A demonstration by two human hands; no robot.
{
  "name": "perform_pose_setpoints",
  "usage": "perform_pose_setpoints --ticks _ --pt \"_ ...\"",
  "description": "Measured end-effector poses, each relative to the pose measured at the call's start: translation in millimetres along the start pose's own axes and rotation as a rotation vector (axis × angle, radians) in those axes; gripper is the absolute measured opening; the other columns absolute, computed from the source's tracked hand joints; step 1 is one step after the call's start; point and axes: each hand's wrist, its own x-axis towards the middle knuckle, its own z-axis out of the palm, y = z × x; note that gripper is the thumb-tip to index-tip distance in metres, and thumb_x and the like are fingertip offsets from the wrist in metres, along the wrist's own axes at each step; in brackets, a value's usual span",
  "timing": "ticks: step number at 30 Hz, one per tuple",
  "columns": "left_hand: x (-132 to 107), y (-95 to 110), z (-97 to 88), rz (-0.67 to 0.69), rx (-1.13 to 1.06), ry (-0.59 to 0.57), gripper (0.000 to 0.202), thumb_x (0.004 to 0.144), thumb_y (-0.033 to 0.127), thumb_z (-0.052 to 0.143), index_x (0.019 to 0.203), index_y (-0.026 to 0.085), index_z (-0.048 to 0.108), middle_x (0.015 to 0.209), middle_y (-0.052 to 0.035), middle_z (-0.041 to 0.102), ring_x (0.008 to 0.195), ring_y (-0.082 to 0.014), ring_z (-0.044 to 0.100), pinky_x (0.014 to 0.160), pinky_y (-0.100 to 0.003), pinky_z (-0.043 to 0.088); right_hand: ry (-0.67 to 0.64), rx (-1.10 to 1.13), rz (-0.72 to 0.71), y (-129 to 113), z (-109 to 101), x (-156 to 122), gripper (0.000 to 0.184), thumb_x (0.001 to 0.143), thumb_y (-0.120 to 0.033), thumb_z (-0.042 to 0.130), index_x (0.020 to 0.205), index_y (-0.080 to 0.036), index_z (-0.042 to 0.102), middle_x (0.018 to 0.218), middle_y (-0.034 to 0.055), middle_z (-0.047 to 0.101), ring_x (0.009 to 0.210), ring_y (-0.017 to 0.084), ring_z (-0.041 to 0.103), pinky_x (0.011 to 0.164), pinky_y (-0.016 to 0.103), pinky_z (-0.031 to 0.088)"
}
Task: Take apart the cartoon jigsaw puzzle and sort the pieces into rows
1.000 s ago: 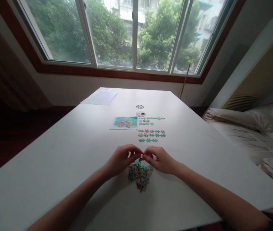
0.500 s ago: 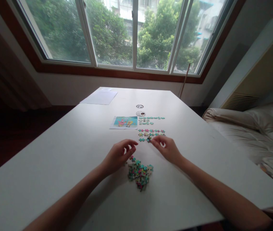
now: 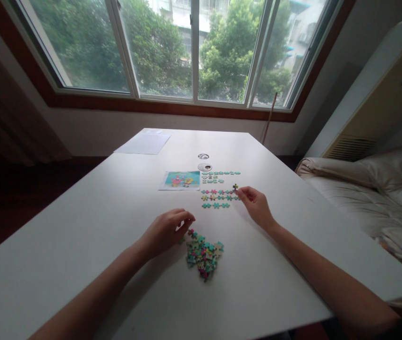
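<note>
In my right hand [image 3: 256,204] a dark multicoloured jigsaw puzzle piece [image 3: 235,187] is pinched between the fingertips. That hand is over the right ends of the rows of puzzle pieces [image 3: 216,206]. My left hand [image 3: 167,230] hovers beside the loose pile of puzzle pieces [image 3: 204,257], its fingers loosely curled with nothing visible in them. A pinkish piece at the pile's upper left lies just below its thumb. Beyond the hands, a printed picture [image 3: 181,180] of cartoon figures on turquoise lies left of the rows.
All of this lies on a white table [image 3: 91,222]. Two round flat items [image 3: 205,167] lie behind the rows. White paper sheets [image 3: 143,143] rest at the far left corner. A pale sofa [image 3: 349,189] stands to the right, and a window is beyond the table.
My right hand has moved right and slightly away from me, carrying the piece from the nearest row. Another piece now shows in that row. My left hand has drawn back slightly left and down.
</note>
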Motion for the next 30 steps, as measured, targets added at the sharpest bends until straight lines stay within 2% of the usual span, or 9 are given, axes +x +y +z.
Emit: perform_pose_setpoints --ticks 7,11,14,18,22,26,30 --pt "-1.2 -0.4 -1.4 0.005 0.015 0.001 0.017 0.083 0.019 0.043 0.086 0.018 0.059 0.077 -0.0019 0.059 0.061 -0.0095 0.05 0.059 -0.02 0.04 -0.036 -0.082 -0.01 -2.3 -0.7 -0.2 0.03 0.08 -0.042 0.049 0.078 -0.015 0.062 0.068 0.002 0.061 0.059 0.011 0.049 0.054 0.022 0.038" --pt "-2.1 -0.5 -4.4 0.009 0.013 0.019 0.017 0.083 0.018 0.043 0.086 0.018 0.059 0.077 -0.002 0.059 0.061 -0.0095 0.05 0.059 -0.019 0.04 -0.117 -0.287 -0.103 1.1 -4.5 10.5 0.026 0.08 -0.037 0.049 0.075 -0.016 0.063 0.065 0.0015 0.061 0.056 0.011 0.048 0.055 0.022 0.036" --pt "-2.5 -1.7 -7.2 0.012 0.015 0.034 0.017 0.083 0.018 0.043 0.086 0.017 0.06 0.075 -0.0022 0.059 0.06 -0.0094 0.05 0.058 -0.019 0.04 -0.209 -0.455 -0.156 10.2 -5.2 32.0 0.022 0.079 -0.031 0.049 0.072 -0.016 0.063 0.065 0.0015 0.061 0.058 0.011 0.05 0.058 0.022 0.036" --pt "-2.5 -2.4 -9.5 0.011 0.023 0.039 0.018 0.083 0.017 0.042 0.086 0.017 0.06 0.075 -0.0024 0.059 0.06 -0.0096 0.05 0.058 -0.02 0.04 -0.267 -0.632 -0.014 24.0 2.8 71.8 0.021 0.078 -0.03 0.05 0.074 -0.016 0.065 0.071 0.0029 0.064 0.063 0.012 0.054 0.06 0.022 0.035" --pt "-2.5 -3.3 -10.2 0.011 0.033 0.035 0.018 0.082 0.017 0.043 0.085 0.018 0.06 0.075 -0.0024 0.06 0.061 -0.0102 0.051 0.059 -0.021 0.041 -0.278 -0.665 0.106 33.9 19.7 105.3 0.024 0.077 -0.033 0.051 0.076 -0.015 0.067 0.074 0.0051 0.067 0.067 0.014 0.057 0.058 0.021 0.035" --pt "-3.2 -5.2 -10.6 0.002 0.037 0.03 0.017 0.083 0.017 0.043 0.086 0.018 0.06 0.073 -0.0019 0.059 0.061 -0.0101 0.051 0.059 -0.021 0.041 -0.309 -0.681 0.217 40.0 34.3 122.7 0.026 0.076 -0.035 0.052 0.078 -0.015 0.069 0.075 0.0059 0.068 0.069 0.015 0.059 0.056 0.021 0.035" --pt "-3.7 -4.8 -11.1 0.01 0.033 0.038 0.017 0.082 0.016 0.043 0.085 0.018 0.06 0.074 -0.0022 0.06 0.062 -0.0102 0.052 0.059 -0.02 0.041 -0.357 -0.708 0.284 42.4 38.5 130.6 0.026 0.072 -0.036 0.056 0.073 -0.014 0.07 0.073 0.0073 0.068 0.071 0.017 0.06 0.056 0.021 0.037"
